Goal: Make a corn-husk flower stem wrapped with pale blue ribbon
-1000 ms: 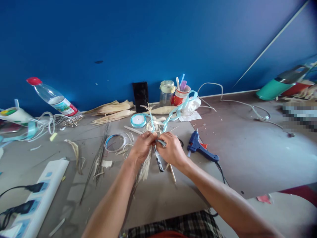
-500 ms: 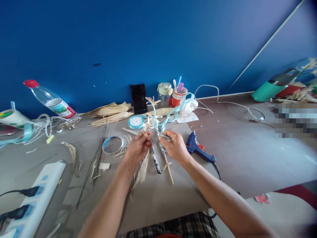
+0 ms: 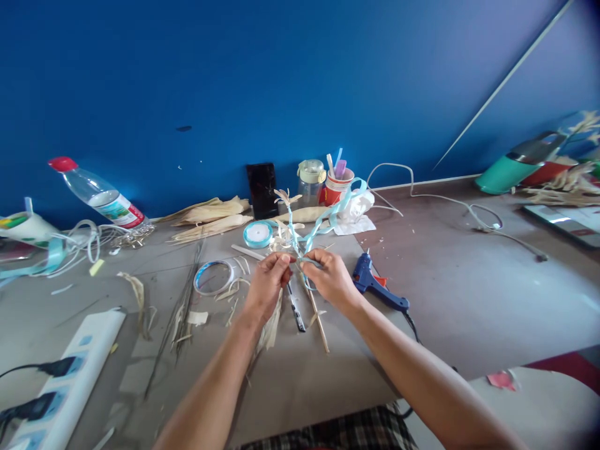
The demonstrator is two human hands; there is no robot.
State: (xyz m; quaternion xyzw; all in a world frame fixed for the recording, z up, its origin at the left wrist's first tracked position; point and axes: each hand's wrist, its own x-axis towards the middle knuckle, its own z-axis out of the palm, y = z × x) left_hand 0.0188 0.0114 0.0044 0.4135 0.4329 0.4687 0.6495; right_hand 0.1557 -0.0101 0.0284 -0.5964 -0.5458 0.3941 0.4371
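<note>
My left hand (image 3: pixel 267 284) and my right hand (image 3: pixel 330 278) meet over the middle of the table, both pinched shut. Between their fingertips is a thin stem wrapped in light blue ribbon (image 3: pixel 294 234) with a small straw-coloured flower (image 3: pixel 285 197) at its top. The loose end of the ribbon (image 3: pixel 337 209) curls up and away to the right. A thin wooden stick (image 3: pixel 319 322) and a dark pen-like tool (image 3: pixel 296 309) lie on the table just under my hands. Dry husk strips (image 3: pixel 270 325) hang below my left hand.
A blue glue gun (image 3: pixel 375 284) lies to the right of my right hand. A ribbon spool (image 3: pixel 257 234), a tape ring (image 3: pixel 213 277), husks (image 3: pixel 210 219), a phone (image 3: pixel 262 181), a jar (image 3: pixel 312 181) and a red cup (image 3: pixel 338 184) are behind. A water bottle (image 3: pixel 100 197) and a power strip (image 3: pixel 70 375) sit left.
The hands parted a little and then came together again on the ribbon-wrapped stem. The stem now stands more upright. The view has shifted slightly.
</note>
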